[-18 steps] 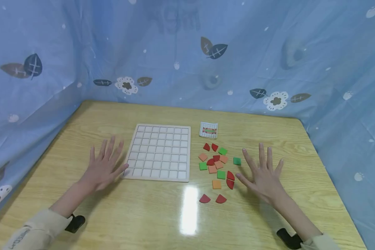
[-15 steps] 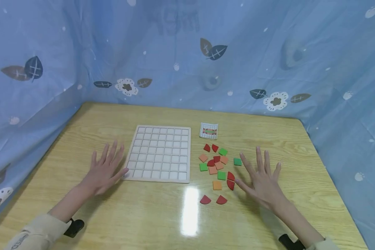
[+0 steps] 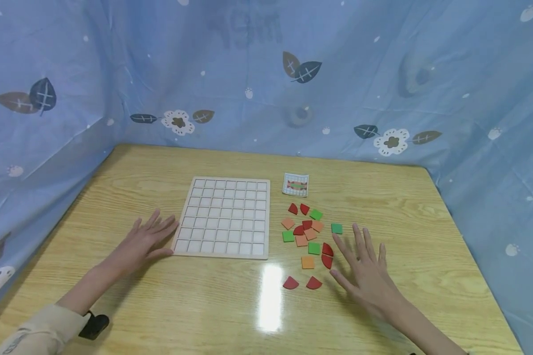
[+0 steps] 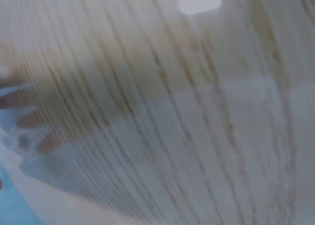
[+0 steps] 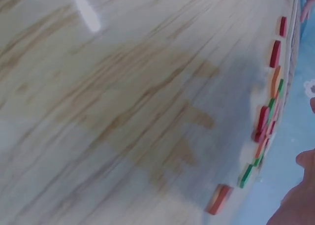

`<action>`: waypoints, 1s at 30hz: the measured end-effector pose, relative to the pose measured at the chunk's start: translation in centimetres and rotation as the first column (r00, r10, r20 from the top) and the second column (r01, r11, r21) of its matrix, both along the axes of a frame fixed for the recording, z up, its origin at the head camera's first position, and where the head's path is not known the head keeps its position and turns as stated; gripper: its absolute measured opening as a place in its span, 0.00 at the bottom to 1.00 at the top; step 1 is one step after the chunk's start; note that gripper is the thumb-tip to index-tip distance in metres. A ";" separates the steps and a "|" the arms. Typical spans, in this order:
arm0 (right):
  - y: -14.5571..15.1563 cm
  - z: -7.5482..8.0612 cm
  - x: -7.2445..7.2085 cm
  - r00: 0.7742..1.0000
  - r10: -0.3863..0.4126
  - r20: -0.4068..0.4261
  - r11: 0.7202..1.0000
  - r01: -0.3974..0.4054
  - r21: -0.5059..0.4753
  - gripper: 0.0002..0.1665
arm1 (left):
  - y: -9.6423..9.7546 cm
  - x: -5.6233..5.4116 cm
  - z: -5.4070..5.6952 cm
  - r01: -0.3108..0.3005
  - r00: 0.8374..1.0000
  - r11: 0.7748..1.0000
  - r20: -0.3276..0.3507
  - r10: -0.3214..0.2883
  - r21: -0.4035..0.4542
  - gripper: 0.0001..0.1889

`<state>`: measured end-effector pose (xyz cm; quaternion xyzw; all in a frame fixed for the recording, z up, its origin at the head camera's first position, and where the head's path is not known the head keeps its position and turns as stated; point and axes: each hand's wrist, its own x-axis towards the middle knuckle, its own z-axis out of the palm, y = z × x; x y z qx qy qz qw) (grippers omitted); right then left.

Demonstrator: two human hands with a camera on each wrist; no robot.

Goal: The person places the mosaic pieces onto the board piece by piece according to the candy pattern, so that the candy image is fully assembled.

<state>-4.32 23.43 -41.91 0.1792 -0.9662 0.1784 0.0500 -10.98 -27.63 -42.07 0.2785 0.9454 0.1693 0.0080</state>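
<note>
My left hand reaches toward the lower left corner of a pale gridded board, with its fingers extended. Whether the fingertips touch the board's edge I cannot tell. On the right, my right hand is spread beside loose flat tiles and holds nothing. Nearest to it are a dark green square tile and a pair of red quarter-round tiles. Among the others are an orange square tile and a light green square tile. In the right wrist view, part of the right hand shows at the edge.
A small printed pattern card lies behind the tiles. Two red quarter-round tiles sit toward the front. Blue patterned cloth hangs around the back and sides of the wooden table, which carries a bright reflection.
Both hands have come lower and a little nearer to me, the right one also shifting left. The left fingers have drawn closer together. The board and tiles have stayed put.
</note>
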 end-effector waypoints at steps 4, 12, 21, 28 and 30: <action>0.3 0.0 -0.5 0.999 0.012 -0.036 1.000 -0.012 -0.016 0.39 | 0.0 -0.4 -0.2 0.039 0.999 0.999 -0.014 -0.039 0.015 0.34; 1.0 -0.5 -1.7 0.989 0.102 -0.110 0.989 -0.112 -0.098 0.28 | 0.0 -0.9 -0.1 0.073 0.997 0.996 -0.015 -0.073 0.040 0.34; 1.4 -1.0 -2.9 0.997 0.080 -0.021 0.953 -0.083 -0.292 0.23 | -0.1 -0.9 0.0 0.062 0.997 0.995 0.045 -0.066 0.082 0.36; 1.6 -0.9 -3.6 0.986 0.094 0.137 0.890 -0.021 -0.456 0.18 | -0.1 -1.0 -0.1 0.063 0.995 0.991 0.064 -0.071 0.118 0.36; 1.6 -0.9 -4.0 0.983 0.115 0.140 0.872 -0.032 -0.488 0.17 | 0.0 -1.0 0.0 0.057 0.995 0.991 0.080 -0.066 0.117 0.36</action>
